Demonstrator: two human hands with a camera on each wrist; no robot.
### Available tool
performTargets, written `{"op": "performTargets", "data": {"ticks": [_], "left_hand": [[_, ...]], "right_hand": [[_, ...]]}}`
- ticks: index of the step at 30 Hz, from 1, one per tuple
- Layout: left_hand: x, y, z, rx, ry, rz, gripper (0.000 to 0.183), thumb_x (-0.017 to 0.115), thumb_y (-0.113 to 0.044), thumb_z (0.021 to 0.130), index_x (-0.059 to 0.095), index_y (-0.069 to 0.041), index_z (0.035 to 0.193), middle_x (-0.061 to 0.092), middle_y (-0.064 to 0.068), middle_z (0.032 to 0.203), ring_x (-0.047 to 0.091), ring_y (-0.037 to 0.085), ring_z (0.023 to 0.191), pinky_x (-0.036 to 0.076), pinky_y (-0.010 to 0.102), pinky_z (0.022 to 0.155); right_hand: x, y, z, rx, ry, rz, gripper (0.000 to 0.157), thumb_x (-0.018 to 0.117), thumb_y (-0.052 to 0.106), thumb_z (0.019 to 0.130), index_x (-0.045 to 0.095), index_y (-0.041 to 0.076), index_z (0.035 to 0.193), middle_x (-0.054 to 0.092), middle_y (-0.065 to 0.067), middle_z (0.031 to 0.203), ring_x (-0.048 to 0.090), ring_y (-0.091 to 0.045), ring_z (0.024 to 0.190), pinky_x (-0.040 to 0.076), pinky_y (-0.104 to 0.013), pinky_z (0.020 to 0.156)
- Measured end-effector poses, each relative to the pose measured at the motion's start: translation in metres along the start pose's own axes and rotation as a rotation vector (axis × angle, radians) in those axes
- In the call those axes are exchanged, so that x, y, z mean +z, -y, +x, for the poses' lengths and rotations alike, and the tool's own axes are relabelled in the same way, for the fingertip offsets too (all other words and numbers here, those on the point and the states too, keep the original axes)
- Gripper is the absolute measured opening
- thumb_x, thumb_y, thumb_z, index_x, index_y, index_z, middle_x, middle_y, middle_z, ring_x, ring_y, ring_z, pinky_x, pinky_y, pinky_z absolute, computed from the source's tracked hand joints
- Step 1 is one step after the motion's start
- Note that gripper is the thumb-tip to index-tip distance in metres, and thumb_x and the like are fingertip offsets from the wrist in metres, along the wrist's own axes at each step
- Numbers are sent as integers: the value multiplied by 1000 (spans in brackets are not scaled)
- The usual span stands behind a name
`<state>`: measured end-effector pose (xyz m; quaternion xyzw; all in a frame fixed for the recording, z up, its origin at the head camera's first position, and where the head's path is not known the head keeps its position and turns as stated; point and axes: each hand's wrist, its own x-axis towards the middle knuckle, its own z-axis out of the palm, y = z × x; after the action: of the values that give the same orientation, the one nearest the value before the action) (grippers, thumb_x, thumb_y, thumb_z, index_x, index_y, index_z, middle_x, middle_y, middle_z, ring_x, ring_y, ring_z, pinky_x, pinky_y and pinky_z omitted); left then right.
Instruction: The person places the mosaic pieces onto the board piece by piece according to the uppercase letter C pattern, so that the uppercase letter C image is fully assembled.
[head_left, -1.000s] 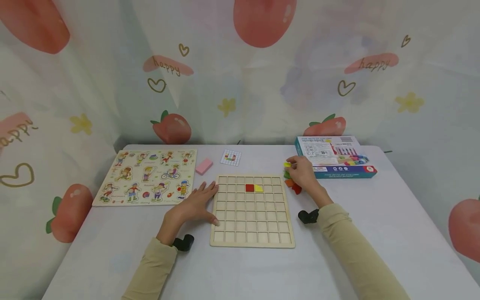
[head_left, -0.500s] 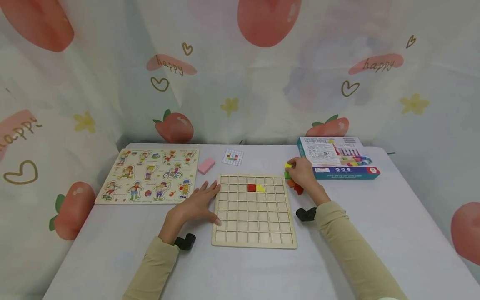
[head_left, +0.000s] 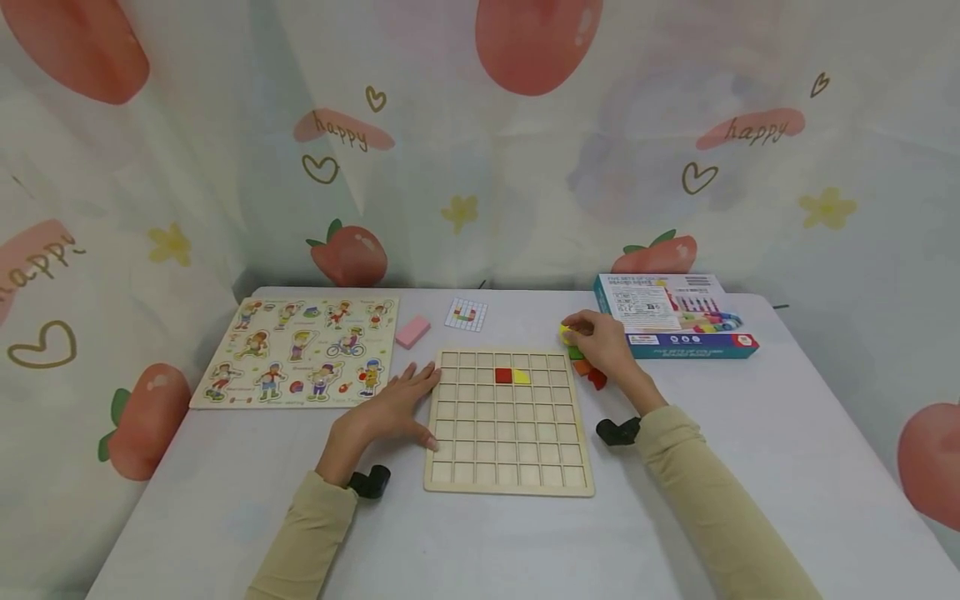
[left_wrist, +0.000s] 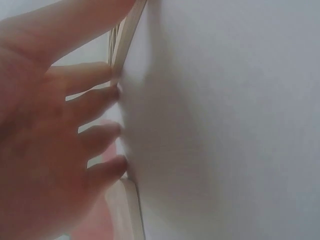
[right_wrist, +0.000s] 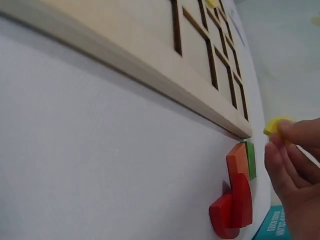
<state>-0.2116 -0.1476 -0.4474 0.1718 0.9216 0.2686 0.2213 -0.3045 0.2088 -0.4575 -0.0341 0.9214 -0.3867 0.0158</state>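
Observation:
A wooden grid board [head_left: 506, 432] lies on the table, with a red square tile [head_left: 503, 376] and a yellow tile [head_left: 521, 377] side by side in its second row. My left hand [head_left: 386, 414] is spread along the board's left edge, thumb and fingertips at the rim. In the left wrist view its fingers [left_wrist: 92, 105] are nearly straight. Beyond the board's far right corner, my right hand [head_left: 609, 346] pinches a small yellow tile [right_wrist: 272, 126] between thumb and fingertips. Below that hand lie a green tile [right_wrist: 251, 160], an orange tile [right_wrist: 237, 162] and red tiles [right_wrist: 242, 202].
A picture puzzle board [head_left: 300, 354] lies at the left, partly behind the left hand. Near it are a pink block [head_left: 412, 332] and a small pattern card [head_left: 466, 315]. A flat printed box [head_left: 675, 317] stands just right of the right hand.
My right hand has lifted the yellow tile a little from the pile and moved it slightly left. The left hand keeps its place at the board's edge.

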Motion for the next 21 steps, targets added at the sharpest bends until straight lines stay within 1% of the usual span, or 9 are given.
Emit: {"op": "performTargets", "data": {"ticks": [2,5,7,8,10,12,14,17,21], "left_hand": [[0,1,0,1,2,-1,113,93,-26,75,25,-7,163,13,10,173,1,36,161,6,53,131],[0,1,0,2,-3,-4,113,93,-27,75,26,-7,163,14,10,173,2,35,161,6,53,131],[1,1,0,2,-9,-4,113,93,-27,74,26,-7,163,14,10,173,2,35,161,7,53,131],[1,1,0,0,-11,-5,113,93,-26,74,26,-7,163,14,9,173,2,35,161,6,53,131],[1,1,0,-1,-16,-5,113,93,-26,74,26,-7,163,14,9,173,2,35,161,6,52,131],[2,0,0,-1,-18,-2,113,94,-27,74,26,-7,163,14,9,173,2,35,161,6,52,131],[3,-1,0,-2,-18,1,114,93,-27,74,26,-6,163,14,10,173,1,35,161,5,53,131],[2,-2,0,-9,-13,6,114,93,-27,74,25,-6,163,13,10,173,1,35,161,5,53,131],[1,-3,0,-14,-11,7,114,93,-27,75,25,-7,164,13,10,173,1,35,161,5,53,131]], "right_hand": [[0,1,-2,-16,27,51,30,65,14,101,68,3,129,70,-20,120,68,-32,102,59,-34,87],[0,3,-6,-26,90,154,31,64,15,102,68,4,131,73,-20,116,71,-30,96,59,-28,80],[2,5,-7,-41,128,200,30,64,16,102,69,4,129,74,-19,114,72,-29,93,59,-27,78],[4,7,-8,-42,144,211,29,65,18,102,70,4,128,75,-18,114,72,-28,93,58,-26,80],[7,10,-9,-49,162,212,28,67,20,101,73,5,124,76,-15,115,70,-25,97,55,-26,84],[10,14,-10,-60,172,194,26,70,22,99,75,7,120,76,-12,115,69,-23,100,53,-28,86],[13,18,-10,-65,188,190,24,72,21,98,76,8,117,76,-11,114,67,-23,102,52,-30,89],[19,24,-10,-89,219,183,25,73,20,97,75,6,117,77,-12,112,69,-24,101,54,-33,91],[27,34,-11,-136,258,155,27,73,18,96,75,5,120,77,-12,111,70,-22,99,56,-35,92]]}}
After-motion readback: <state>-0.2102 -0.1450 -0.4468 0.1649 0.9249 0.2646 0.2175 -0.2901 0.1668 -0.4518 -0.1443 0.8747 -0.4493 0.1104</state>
